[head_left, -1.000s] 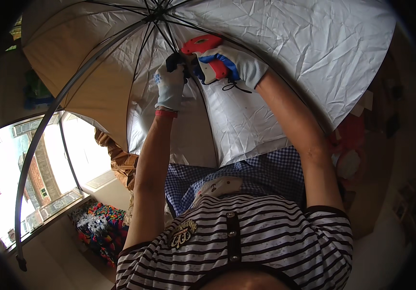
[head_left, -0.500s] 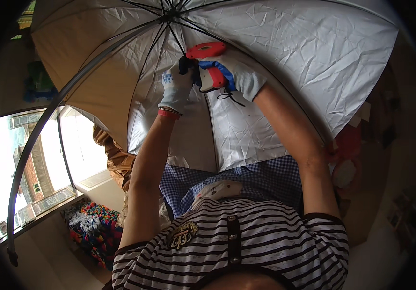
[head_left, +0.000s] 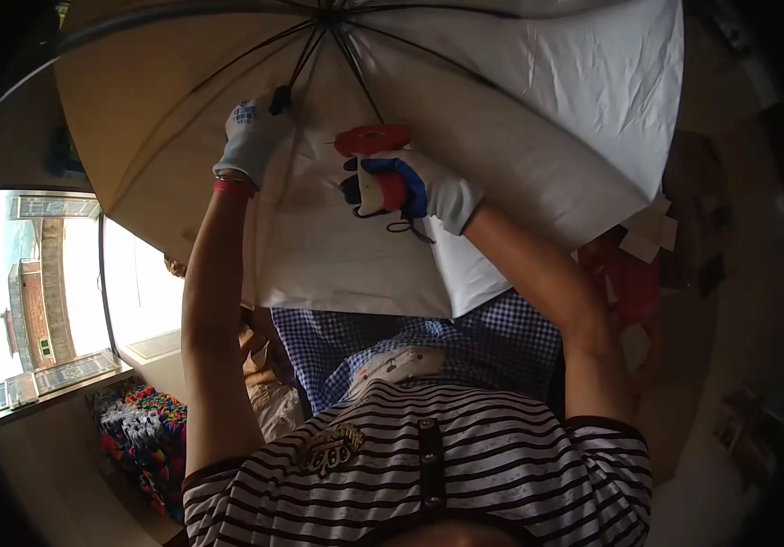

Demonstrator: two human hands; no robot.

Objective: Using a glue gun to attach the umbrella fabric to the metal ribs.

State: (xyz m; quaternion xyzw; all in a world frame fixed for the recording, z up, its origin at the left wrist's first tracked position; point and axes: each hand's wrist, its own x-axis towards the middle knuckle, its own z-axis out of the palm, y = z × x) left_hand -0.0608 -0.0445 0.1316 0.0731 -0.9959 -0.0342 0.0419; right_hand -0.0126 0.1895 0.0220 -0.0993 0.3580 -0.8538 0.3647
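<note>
An opened umbrella with a silver-grey inside (head_left: 346, 264) fills the space over my lap, its dark ribs meeting at a hub (head_left: 330, 16) near the top. My left hand (head_left: 255, 137), in a white glove with dark fingertips, is closed at a dark rib (head_left: 302, 68) left of the middle. My right hand (head_left: 419, 187), in a white and blue glove, grips a red and white hand-held tool (head_left: 372, 139). The tool has a rounded red top, and a thin point sticks out from its left. A dark looped cord (head_left: 401, 226) hangs below that hand. The glove hides part of the tool.
Blue checked cloth (head_left: 319, 351) covers my lap. At the left are a bright window (head_left: 64, 301) and a multicoloured pile (head_left: 141, 428). Brown fabric (head_left: 260, 356) lies beside my left arm; a red item (head_left: 629, 283) stands beyond my right arm. The umbrella's dark curved shaft (head_left: 137, 32) crosses the upper left.
The umbrella has turned and tilted, with its shaft swinging up at the left. My left hand has moved left along with a rib; my right hand has come slightly lower and left, keeping the tool.
</note>
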